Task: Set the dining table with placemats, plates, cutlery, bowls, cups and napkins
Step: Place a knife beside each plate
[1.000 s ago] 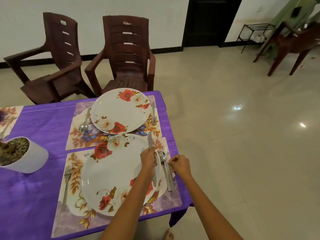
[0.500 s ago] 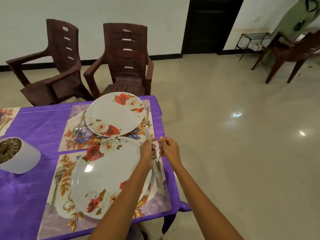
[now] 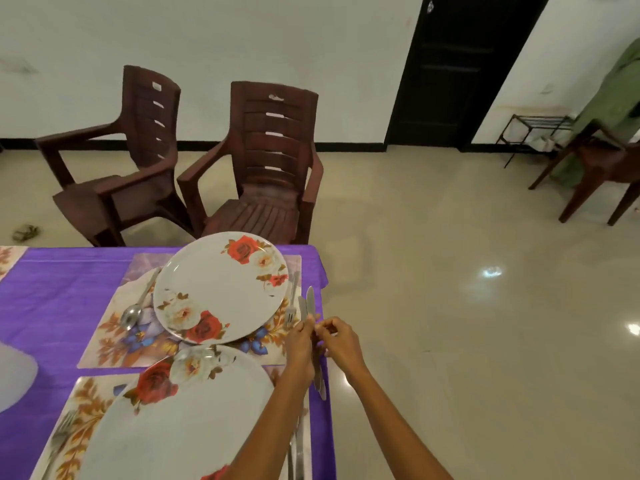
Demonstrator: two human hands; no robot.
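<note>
Two white floral plates lie on floral placemats on the purple tablecloth (image 3: 59, 299): a far plate (image 3: 221, 289) and a near plate (image 3: 180, 420). My left hand (image 3: 301, 344) grips two steel knives (image 3: 309, 303), blades pointing away, over the right edge of the far placemat (image 3: 110, 337). My right hand (image 3: 337, 337) pinches at the knives just beside it. A fork (image 3: 292, 304) lies right of the far plate, a spoon (image 3: 133, 311) lies left of it. Another fork (image 3: 60, 441) lies left of the near plate. More cutlery (image 3: 297, 455) shows beneath my left forearm.
Two brown plastic chairs (image 3: 263, 181) stand beyond the table's far edge. A white bowl (image 3: 14, 379) is blurred at the left. The table's right edge runs just beside my hands, with tiled floor beyond. A third chair and a metal rack (image 3: 533, 133) stand far right.
Both hands lifted the knives from beside the near plate and moved forward to the far placemat's right edge. The view tilted up and forward.
</note>
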